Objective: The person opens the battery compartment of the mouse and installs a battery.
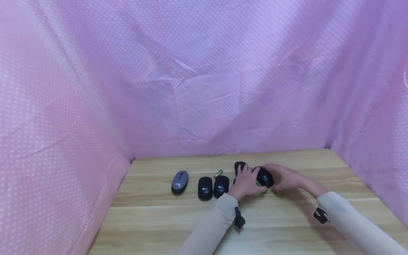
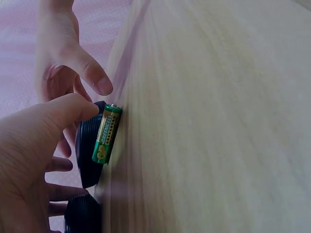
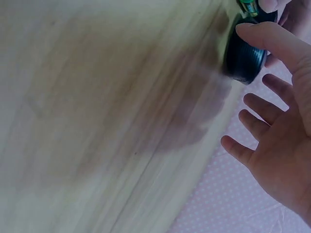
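Note:
My left hand (image 1: 247, 181) grips the near end of a black computer mouse (image 1: 265, 177), its thumb on one side and fingers beyond. Along this mouse, close to the left thumb, lies a green and gold battery (image 2: 107, 133); whether it touches the mouse cannot be told. On the mouse's other side, my right hand (image 1: 283, 177) has its fingers spread and straight. In the right wrist view its thumb overlaps the mouse (image 3: 245, 58), while the other fingers stand apart from it. Another black mouse (image 1: 239, 165) is partly hidden behind the left hand.
Left of the hands, two black mice (image 1: 205, 188) stand side by side on the wooden table (image 1: 153, 219). A grey mouse (image 1: 180, 181) lies farther left. Behind the black pair is another green battery (image 1: 218, 173). Pink dotted cloth (image 1: 204, 88) surrounds the table's back and sides.

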Tool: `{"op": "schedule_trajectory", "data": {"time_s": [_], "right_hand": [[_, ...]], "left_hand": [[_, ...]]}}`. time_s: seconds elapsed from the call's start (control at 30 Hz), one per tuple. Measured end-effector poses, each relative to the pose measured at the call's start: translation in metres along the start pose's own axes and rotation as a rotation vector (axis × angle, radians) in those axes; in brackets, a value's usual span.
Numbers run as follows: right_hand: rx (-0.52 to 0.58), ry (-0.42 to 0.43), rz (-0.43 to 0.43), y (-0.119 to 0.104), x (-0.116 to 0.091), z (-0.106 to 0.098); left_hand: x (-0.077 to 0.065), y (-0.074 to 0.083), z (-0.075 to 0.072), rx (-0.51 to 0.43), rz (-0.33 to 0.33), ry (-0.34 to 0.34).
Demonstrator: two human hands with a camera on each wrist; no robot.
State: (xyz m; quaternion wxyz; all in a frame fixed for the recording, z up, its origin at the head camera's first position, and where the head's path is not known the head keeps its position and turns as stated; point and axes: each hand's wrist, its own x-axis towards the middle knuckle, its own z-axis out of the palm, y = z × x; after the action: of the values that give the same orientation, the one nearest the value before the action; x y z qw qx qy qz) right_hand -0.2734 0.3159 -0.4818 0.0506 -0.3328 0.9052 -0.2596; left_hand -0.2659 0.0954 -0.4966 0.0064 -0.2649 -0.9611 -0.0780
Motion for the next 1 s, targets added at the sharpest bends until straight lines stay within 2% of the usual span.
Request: {"op": "schedule_trajectory", "data": {"time_s": [0.1,0.23,0.37,0.47,0.63,0.9,1.0], "right_hand": [[-0.023,-0.001,-0.022,-0.002,-0.004,0.002],[-0.075,0.004,-0.041,-0.004,-0.019,0.009],[-0.083,0.045,0.007,-0.004,-0.033,0.014],[-0.088,0.073,0.052,-0.002,-0.035,0.017],[-0.103,0.088,0.084,-0.003,-0.025,0.019],[-0.001,0.1,0.033,-0.014,-0.003,0.01],[-0.004,0.123,0.019,-0.02,0.001,0.005]], "left_hand": [[0.002,0.004,0.005,0.017,-0.011,0.009],[0.002,0.016,0.017,0.03,-0.029,0.005],[0.002,0.028,0.025,0.032,-0.03,0.017],[0.003,0.031,0.026,0.03,-0.034,0.018],[0.004,0.025,0.022,0.04,-0.057,0.014],[0.007,0.01,0.009,0.022,-0.083,0.038],[0.006,0.005,0.001,0.014,-0.075,0.07]]}}
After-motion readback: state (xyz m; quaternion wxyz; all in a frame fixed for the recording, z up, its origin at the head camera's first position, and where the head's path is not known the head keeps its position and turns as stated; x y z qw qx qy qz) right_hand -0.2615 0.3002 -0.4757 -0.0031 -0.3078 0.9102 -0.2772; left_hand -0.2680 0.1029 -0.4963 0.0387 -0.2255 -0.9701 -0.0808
